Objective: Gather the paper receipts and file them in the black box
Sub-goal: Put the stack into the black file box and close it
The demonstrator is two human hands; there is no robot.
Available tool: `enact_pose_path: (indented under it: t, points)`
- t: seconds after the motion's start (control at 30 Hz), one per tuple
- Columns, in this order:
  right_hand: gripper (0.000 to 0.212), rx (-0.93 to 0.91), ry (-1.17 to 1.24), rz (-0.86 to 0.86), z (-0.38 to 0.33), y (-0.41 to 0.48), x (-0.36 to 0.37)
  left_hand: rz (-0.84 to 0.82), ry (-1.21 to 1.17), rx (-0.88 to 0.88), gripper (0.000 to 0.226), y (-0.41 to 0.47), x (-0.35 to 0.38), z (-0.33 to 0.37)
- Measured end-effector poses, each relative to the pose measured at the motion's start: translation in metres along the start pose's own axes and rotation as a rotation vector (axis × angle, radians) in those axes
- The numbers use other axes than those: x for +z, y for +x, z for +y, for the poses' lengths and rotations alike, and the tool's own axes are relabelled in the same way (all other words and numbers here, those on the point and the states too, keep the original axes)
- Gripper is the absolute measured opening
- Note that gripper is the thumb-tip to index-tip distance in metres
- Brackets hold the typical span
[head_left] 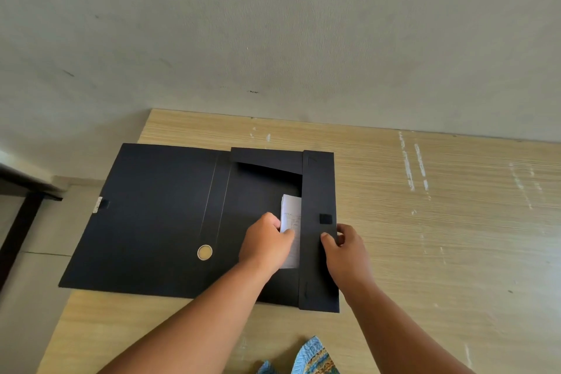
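At the table's [425,222] left edge, near the wall [273,24], the black box [158,215] lies opened flat, its lid overhanging that edge. Inside its tray, against the right-hand flap [318,191], sit the paper receipts [290,212]. The left hand [267,243] pinches the stack, thumb on top; the right hand [346,247] grips the flap's outer edge. Best to hold the flap clear while sliding the stack flat beneath it. A patterned cloth [315,358] shows at the near edge, possibly clothing. Nothing blocks the work.

Both bare forearms reach forward side by side. The left hand [267,241] is curled, fingers pinched together. The right hand [344,247], just beside it, has thumb and fingers closed in a pinch.
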State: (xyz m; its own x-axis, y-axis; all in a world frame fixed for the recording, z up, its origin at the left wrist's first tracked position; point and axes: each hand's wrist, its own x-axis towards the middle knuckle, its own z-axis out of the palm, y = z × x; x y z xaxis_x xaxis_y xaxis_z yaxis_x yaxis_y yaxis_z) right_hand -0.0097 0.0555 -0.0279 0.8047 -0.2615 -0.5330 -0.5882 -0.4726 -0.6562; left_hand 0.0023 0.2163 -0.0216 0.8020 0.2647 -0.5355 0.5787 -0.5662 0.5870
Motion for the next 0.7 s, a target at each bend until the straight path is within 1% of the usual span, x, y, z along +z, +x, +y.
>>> enact_pose_path:
  t: [0.1,0.3,0.4,0.43,0.47,0.53,0.57,0.63,0.7]
  points:
    - [0.044,-0.004,-0.007,0.004,-0.002,-0.002,0.000,0.027,0.017,0.029,0.029,-0.001,-0.007,-0.001]
    - [0.047,-0.007,-0.002,-0.001,-0.002,-0.003,-0.001,-0.005,-0.088,0.038,0.029,-0.003,-0.012,-0.008]
    - [0.051,-0.001,0.008,-0.023,-0.003,-0.003,-0.003,-0.032,-0.131,0.041,0.042,-0.003,-0.026,-0.015]
    - [0.053,-0.017,-0.008,0.009,-0.003,-0.005,-0.003,-0.023,-0.149,0.052,0.041,-0.003,-0.035,-0.019]
    - [0.055,-0.056,-0.055,0.075,-0.004,-0.009,-0.002,-0.004,-0.172,0.064,0.037,-0.003,-0.045,-0.024]
    - [0.055,-0.211,-0.205,0.208,-0.010,-0.020,0.007,0.075,-0.248,0.064,0.030,-0.003,-0.068,-0.043]
    - [0.054,-0.305,-0.261,0.232,-0.016,-0.028,0.014,0.145,-0.285,0.056,0.029,-0.003,-0.081,-0.055]
    - [0.052,-0.487,-0.337,0.182,-0.034,-0.048,0.039,0.339,-0.305,0.040,0.028,-0.004,-0.108,-0.090]
    - [0.051,-0.656,-0.453,0.121,-0.050,-0.067,0.073,0.532,-0.229,-0.002,0.037,-0.004,-0.134,-0.128]
